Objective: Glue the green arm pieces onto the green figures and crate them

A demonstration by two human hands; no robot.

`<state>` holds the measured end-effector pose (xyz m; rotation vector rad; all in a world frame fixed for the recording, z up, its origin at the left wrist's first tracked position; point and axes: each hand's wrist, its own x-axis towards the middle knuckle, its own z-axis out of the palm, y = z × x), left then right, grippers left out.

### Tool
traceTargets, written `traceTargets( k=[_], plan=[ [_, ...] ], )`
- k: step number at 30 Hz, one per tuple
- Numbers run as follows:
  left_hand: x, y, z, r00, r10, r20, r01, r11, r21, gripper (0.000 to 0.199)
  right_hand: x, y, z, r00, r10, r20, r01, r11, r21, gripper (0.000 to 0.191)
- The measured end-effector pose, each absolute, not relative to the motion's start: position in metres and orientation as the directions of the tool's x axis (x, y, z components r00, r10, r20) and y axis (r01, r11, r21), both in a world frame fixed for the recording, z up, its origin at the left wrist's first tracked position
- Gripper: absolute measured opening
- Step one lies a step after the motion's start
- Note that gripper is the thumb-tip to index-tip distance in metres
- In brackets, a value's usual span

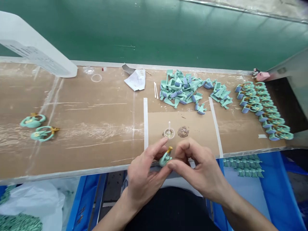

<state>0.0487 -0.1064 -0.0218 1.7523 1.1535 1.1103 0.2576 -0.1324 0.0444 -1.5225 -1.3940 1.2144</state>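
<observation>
My L hand [141, 171] has its grip on a small teal pc w/ gold tip [163, 160], held approx. at the near edge of the desk [96, 112]. My R hand [203, 163] is right beside it, thumb & index bent in twd the pc; can't tell if that grip has anything in it. Just beyond: a small round dish [172, 133] w/ a white stick [169, 125] upright in it, dark stain [183, 132] to its R. Farther back, 2 cotton swabs [156, 90] next to a teal/purple pile [179, 88]. Finished-looking rows [252, 107] far R; 2 similar pcs [33, 121] far L.
</observation>
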Motion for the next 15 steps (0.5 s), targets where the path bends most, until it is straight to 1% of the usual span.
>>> traceTargets(
  k=[3, 5, 7, 9, 11, 12, 14, 15],
  plan=[
    [0.049, -0.108, -0.024, 0.18, 0.971, 0.156, 0.249, -0.198, 0.948, 0.059, 0.255, -0.132, 0.043, -0.058, 0.977, -0.203, 0.237, -0.184, -0.954, 0.023],
    [0.05, -0.107, -0.022, 0.136, 0.988, 0.066, 0.198, -0.092, 0.976, 0.056, 0.264, -0.131, 0.043, -0.075, 0.979, -0.19, 0.251, -0.166, -0.954, 0.019],
    [0.051, -0.104, -0.019, 0.09, 0.996, 0.001, 0.138, -0.013, 0.99, 0.055, 0.282, -0.125, 0.04, -0.037, 0.993, -0.115, 0.318, -0.097, -0.943, 0.015],
    [0.051, -0.099, -0.015, 0.045, 0.999, -0.025, 0.075, 0.021, 0.997, 0.052, 0.307, -0.111, 0.033, 0.106, 0.994, 0.013, 0.439, -0.035, -0.898, 0.012],
    [0.051, -0.095, -0.011, 0.023, 0.999, -0.029, 0.015, 0.028, 0.999, 0.041, 0.334, -0.091, 0.02, 0.275, 0.95, 0.145, 0.59, -0.047, -0.806, 0.009],
    [0.051, -0.092, -0.009, 0.027, 0.999, -0.029, -0.018, 0.029, 0.999, 0.036, 0.346, -0.08, 0.013, 0.312, 0.931, 0.192, 0.669, -0.071, -0.74, 0.009],
    [0.052, -0.089, -0.007, 0.057, 0.998, -0.036, -0.093, 0.041, 0.995, 0.028, 0.365, -0.059, -0.003, 0.276, 0.934, 0.226, 0.817, -0.104, -0.567, 0.016],
    [0.052, -0.088, -0.007, 0.07, 0.997, -0.041, -0.123, 0.05, 0.991, 0.027, 0.372, -0.05, -0.01, 0.239, 0.945, 0.221, 0.872, -0.109, -0.477, 0.019]
  ],
)
